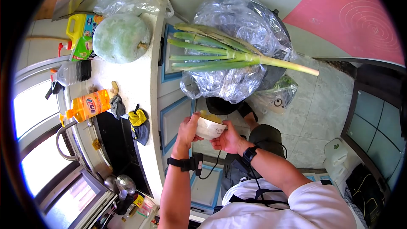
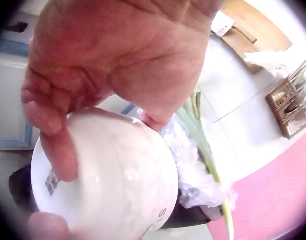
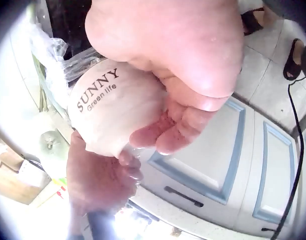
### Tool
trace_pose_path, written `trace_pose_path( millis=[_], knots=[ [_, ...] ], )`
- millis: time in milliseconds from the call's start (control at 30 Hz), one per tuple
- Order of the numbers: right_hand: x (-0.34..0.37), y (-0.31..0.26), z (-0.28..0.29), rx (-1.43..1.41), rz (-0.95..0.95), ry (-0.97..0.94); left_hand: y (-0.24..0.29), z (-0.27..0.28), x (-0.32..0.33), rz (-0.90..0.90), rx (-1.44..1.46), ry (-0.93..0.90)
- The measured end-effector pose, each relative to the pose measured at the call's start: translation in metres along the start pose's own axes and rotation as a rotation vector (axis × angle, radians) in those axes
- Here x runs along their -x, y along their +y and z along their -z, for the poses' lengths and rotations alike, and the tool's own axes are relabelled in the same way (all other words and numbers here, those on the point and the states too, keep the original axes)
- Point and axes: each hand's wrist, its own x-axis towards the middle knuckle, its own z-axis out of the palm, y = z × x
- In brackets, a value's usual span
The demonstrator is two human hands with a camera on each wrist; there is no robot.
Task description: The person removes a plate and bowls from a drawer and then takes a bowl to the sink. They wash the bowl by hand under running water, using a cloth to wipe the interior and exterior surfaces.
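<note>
White shirt cloth [image 1: 292, 203] is filling the lower right of the head view, soft and creased. Both forearms are reaching upward toward the centre, the left near-vertical, the right slanting up-left, each banded in black at the wrist. The left hand [image 1: 186, 132] is gripping a bowl [image 1: 209, 128], thumb toward the rim, fingers curling round the base; the right hand [image 1: 229, 139] is gripping the opposite side, fingers bent. The bowl is smooth, glossy, white, round, dark-lettered and tilting between both palms. Crinkled clear plastic [image 1: 224, 87] and a long green leek [image 1: 237, 57] are lying above it in the frame.
</note>
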Motion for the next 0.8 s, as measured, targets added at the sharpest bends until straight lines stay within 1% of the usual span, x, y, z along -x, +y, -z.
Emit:
trace_pose_path(
  millis=[33,67,133,167,200,267,367,467,500,533,600,633,700,733,800],
  knots=[
    [-0.001,-0.002,-0.001,-0.028,0.003,-0.016,-0.002,0.001,-0.001,-0.027,0.021,0.012],
    [-0.004,-0.006,-0.002,0.016,0.022,0.010,-0.004,0.000,-0.003,-0.054,0.039,0.021],
    [-0.007,-0.001,0.003,0.089,0.035,0.075,-0.014,0.002,0.000,0.008,0.020,-0.004],
    [-0.007,0.001,0.006,0.062,0.041,0.008,-0.007,0.002,-0.006,0.009,0.016,-0.015],
    [-0.005,-0.001,0.002,0.108,0.027,0.060,-0.005,0.002,-0.003,0.005,0.000,-0.015],
    [-0.006,0.000,0.008,0.078,-0.009,0.023,-0.010,0.005,-0.002,0.022,0.041,-0.035],
    [-0.002,0.001,0.001,0.090,0.009,0.016,-0.019,0.004,-0.007,0.000,0.055,0.003],
    [-0.007,0.003,0.006,0.094,0.016,0.059,-0.018,0.006,-0.005,0.053,0.056,-0.035],
    [-0.004,0.004,0.003,0.058,0.007,0.002,-0.018,0.006,-0.006,0.021,0.031,-0.034],
    [-0.002,0.003,-0.001,0.091,0.043,0.051,-0.011,0.006,-0.012,0.003,0.048,-0.042],
    [-0.004,0.003,0.003,0.102,0.008,0.035,-0.016,0.009,-0.003,0.029,0.077,-0.058],
    [-0.002,0.003,0.002,0.112,0.025,0.034,-0.013,0.007,0.001,0.017,0.079,-0.039],
    [0.000,0.002,-0.003,0.132,0.071,0.027,-0.010,0.011,0.000,-0.012,0.094,-0.078],
    [-0.001,0.004,0.000,0.121,0.056,0.021,-0.014,0.012,0.002,-0.014,0.099,-0.098],
    [-0.006,0.003,0.002,0.105,0.024,0.007,-0.020,0.011,0.005,0.003,0.082,-0.067]
  ],
)
